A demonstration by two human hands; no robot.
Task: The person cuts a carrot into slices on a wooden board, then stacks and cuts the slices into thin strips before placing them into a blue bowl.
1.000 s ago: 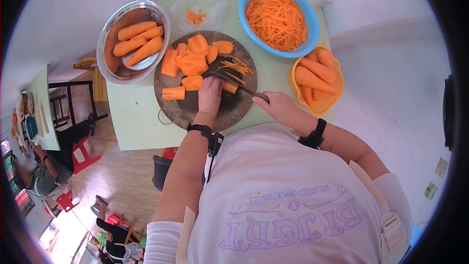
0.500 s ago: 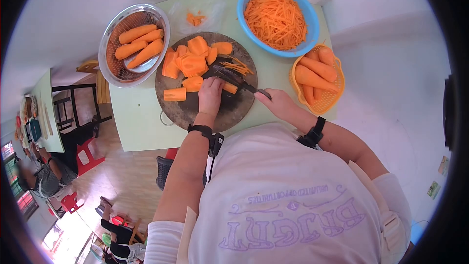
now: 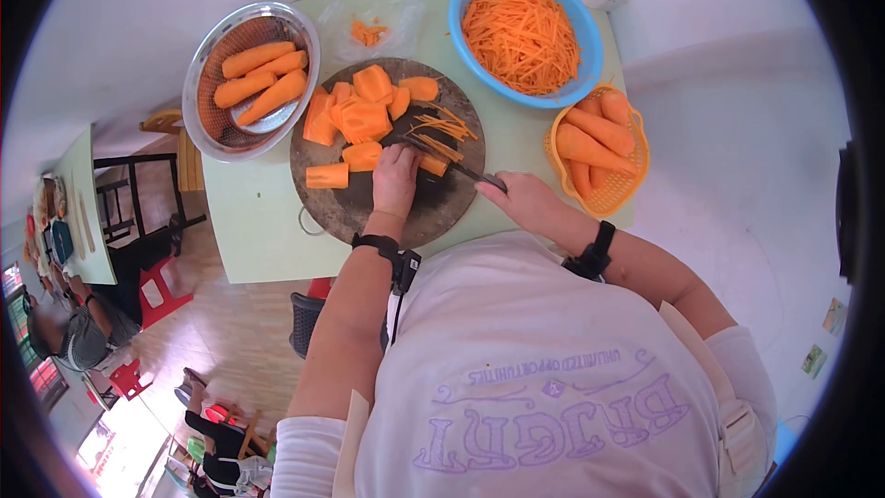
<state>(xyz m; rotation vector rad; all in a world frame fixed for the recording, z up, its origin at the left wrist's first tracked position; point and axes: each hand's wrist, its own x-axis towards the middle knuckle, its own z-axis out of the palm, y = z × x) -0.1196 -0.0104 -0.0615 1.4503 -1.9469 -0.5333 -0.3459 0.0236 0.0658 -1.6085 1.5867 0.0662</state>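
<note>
My right hand [image 3: 521,198] grips the dark handle of a kitchen knife [image 3: 472,173]. The blade points left across a round chopping board [image 3: 442,212], right by the fingertips of my left hand [image 3: 396,184]. Those fingers are bent and press down on a carrot piece [image 3: 432,165], which they partly cover. Thin carrot strips [image 3: 447,124] lie just beyond the blade. Carrot slices [image 3: 361,120] are heaped on the far left of the board, with a cut carrot chunk [image 3: 327,176] nearer to me.
A metal colander [image 3: 198,120] with several peeled carrots stands at left. At the back right is a blue basin [image 3: 590,46] of shredded carrot, beside a yellow basket [image 3: 631,189] of whole carrots. A plastic bag [image 3: 401,28] holds scraps. Other people [image 3: 88,332] are at far left.
The knife has shifted slightly left and its blade now shows more edge-on. Carrot strips now lie along the blade's far side. My left hand stays on the carrot piece.
</note>
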